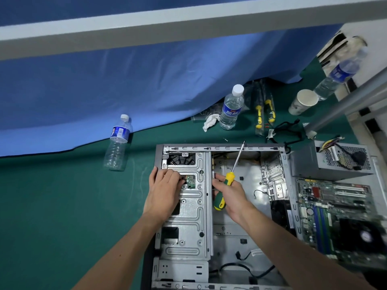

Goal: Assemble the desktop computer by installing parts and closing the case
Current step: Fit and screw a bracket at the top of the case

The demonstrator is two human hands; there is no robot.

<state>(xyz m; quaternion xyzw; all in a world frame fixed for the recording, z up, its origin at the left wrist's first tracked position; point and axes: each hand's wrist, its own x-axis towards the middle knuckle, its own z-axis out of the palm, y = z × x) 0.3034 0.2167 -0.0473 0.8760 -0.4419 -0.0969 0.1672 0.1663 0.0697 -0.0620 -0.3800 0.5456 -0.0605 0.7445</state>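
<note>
The open computer case (219, 206) is laid on the green counter (62, 206). A green-yellow screwdriver (227, 183) is gripped by the right hand (228, 195). The fingers of the left hand (163, 189) are curled at a small circuit board (191, 181); what is pinched is hidden. The motherboard (335, 216) is cut off at right.

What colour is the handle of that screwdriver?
Yellow and green, on the screwdriver that the right hand holds; head view.
</note>
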